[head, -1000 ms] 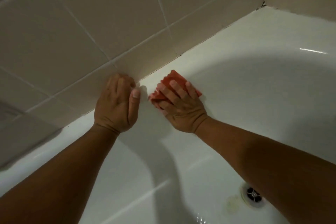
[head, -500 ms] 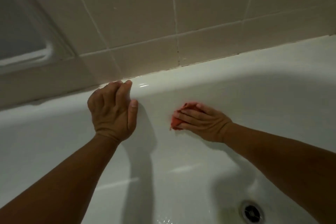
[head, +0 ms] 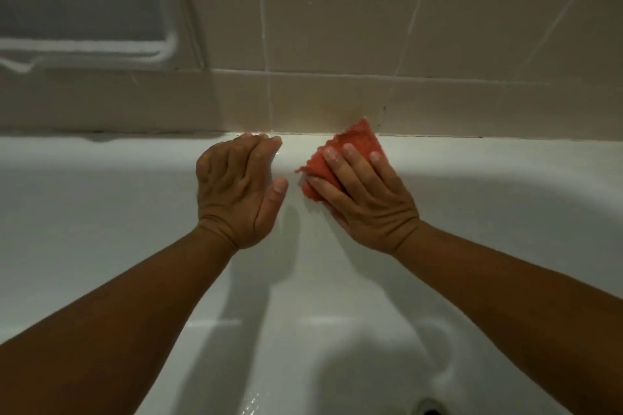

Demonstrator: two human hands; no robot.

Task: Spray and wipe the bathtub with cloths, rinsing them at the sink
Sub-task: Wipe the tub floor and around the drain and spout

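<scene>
A white bathtub (head: 118,199) fills the lower view, its far rim meeting the tiled wall. My right hand (head: 367,199) lies flat on a folded orange-red cloth (head: 357,140), pressing it on the far rim where it touches the wall's base. The cloth's upper corner pokes out beyond my fingertips. My left hand (head: 239,189) rests beside it to the left, fingers curled over the rim's edge, thumb out, holding nothing.
Beige wall tiles (head: 337,27) with pale grout rise behind the rim. A recessed frosted panel (head: 81,0) sits in the wall at upper left. The drain (head: 429,408) shows at the bottom edge. The tub's inner wall looks wet and glossy.
My right hand has slid the cloth from the tub's inner wall up onto the far rim, against the tiles. My left hand stays braced on the rim. The view has shifted.
</scene>
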